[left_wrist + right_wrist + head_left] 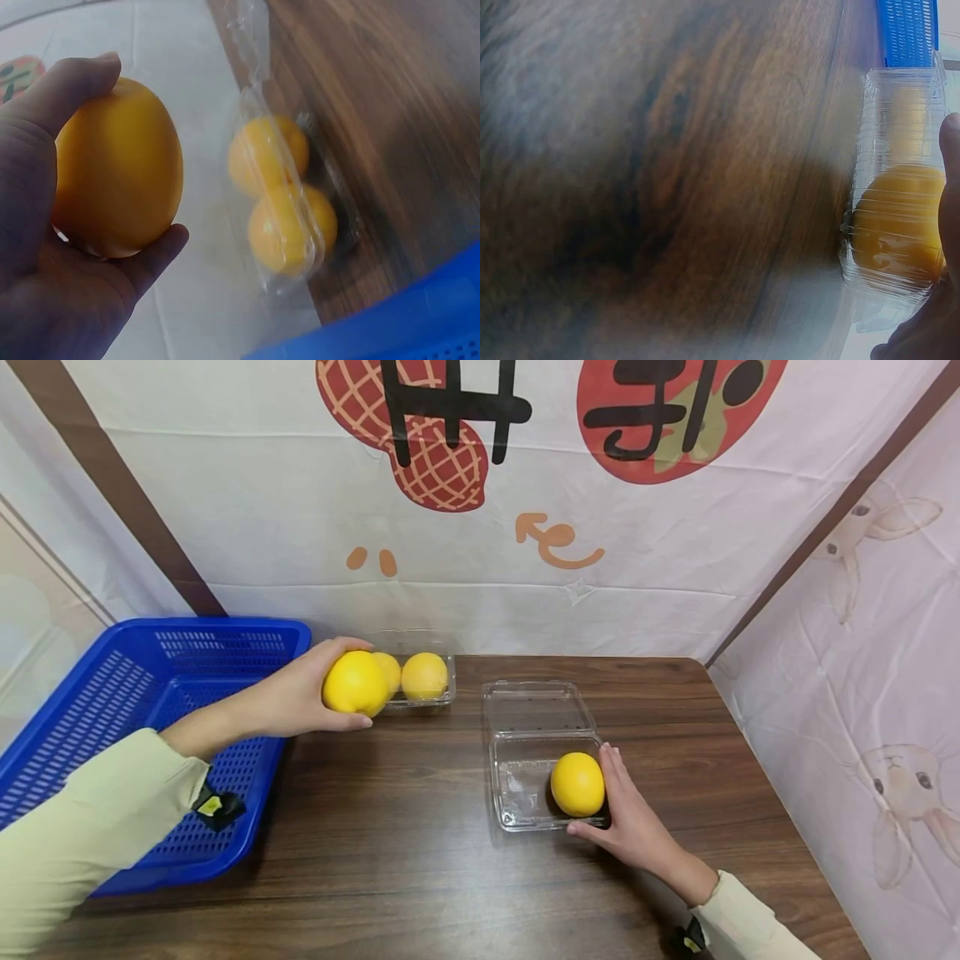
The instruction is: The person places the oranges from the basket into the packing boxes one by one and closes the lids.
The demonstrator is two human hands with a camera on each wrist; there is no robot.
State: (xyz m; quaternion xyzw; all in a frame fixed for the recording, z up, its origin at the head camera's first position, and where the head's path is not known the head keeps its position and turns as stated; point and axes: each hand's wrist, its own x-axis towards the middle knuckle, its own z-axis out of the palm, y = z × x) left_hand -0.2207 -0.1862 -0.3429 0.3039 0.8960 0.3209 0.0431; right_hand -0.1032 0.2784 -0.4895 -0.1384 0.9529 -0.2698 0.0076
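Observation:
My left hand (pixel 300 693) grips a yellow-orange fruit, an orange by its look (pixel 356 683), thumb on one side and fingers on the other. It is held up beside a clear plastic box (pixel 442 700) with two more oranges inside, one partly hidden; the left wrist view shows both oranges (pixel 292 229). Farther right, a second clear clamshell box (pixel 517 793) lies with its lid (pixel 536 708) folded back. One orange (pixel 577 785) sits in its right half. My right hand (pixel 633 818) is at that box's right corner, fingers extended along the side and thumb at the front edge.
A blue slatted plastic basket (pixel 262 635) stands on the left, under my left forearm. The brown wooden table (pixel 420 860) ends at the back against a white printed cloth (pixel 262 510). Another cloth with rabbit prints (pixel 847 693) hangs on the right.

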